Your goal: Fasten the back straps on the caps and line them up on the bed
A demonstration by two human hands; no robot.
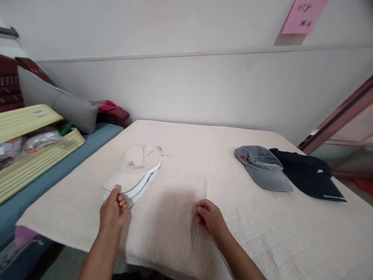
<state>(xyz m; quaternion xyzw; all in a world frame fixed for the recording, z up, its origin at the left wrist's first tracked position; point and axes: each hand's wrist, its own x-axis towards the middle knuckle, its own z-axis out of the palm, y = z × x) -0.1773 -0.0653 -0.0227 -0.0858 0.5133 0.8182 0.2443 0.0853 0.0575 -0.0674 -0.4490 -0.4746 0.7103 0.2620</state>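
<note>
My left hand (pixel 113 209) pinches the front of the brim of a cream cap (pixel 136 165), thumb on top and fingers curled beneath. That cap lies on top of a small stack of white caps (pixel 142 186) on the cream-covered table (pixel 180 225). My right hand (pixel 210 216) rests on the cloth near the middle front, fingers curled loosely and nothing in them. Far to the right lie a grey cap (pixel 264 167) and a dark navy cap (pixel 309 175), side by side and slightly overlapping.
An open yellow suitcase (pixel 32 151) with packed items sits on a blue surface at the left. A grey cushion (pixel 64 103) leans behind it. A pink note (pixel 303 15) hangs on the wall. A framed glass panel (pixel 344 132) stands at the right.
</note>
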